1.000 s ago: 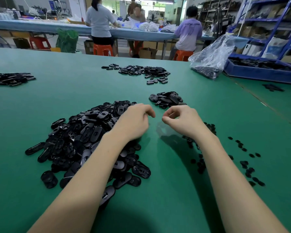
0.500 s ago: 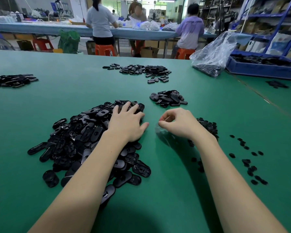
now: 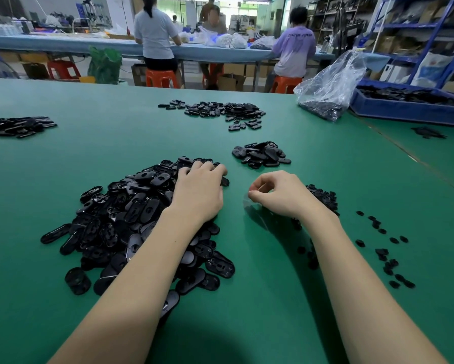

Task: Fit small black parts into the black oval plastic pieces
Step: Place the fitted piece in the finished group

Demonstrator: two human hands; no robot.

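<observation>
Reaching over the big heap of oval pieces [image 3: 131,219] mid-table, my left hand [image 3: 198,191] curls its fingers into the heap's far edge, while my right hand [image 3: 278,194] hovers loosely curled beside the small parts [image 3: 323,197], whether holding anything I cannot tell

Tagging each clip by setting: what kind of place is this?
Most likely a factory assembly floor: heaps of black oval plastic pieces on a long green worktable, workers on orange plastic stools at a second bench, and blue metal shelving stacked with boxes.
</observation>
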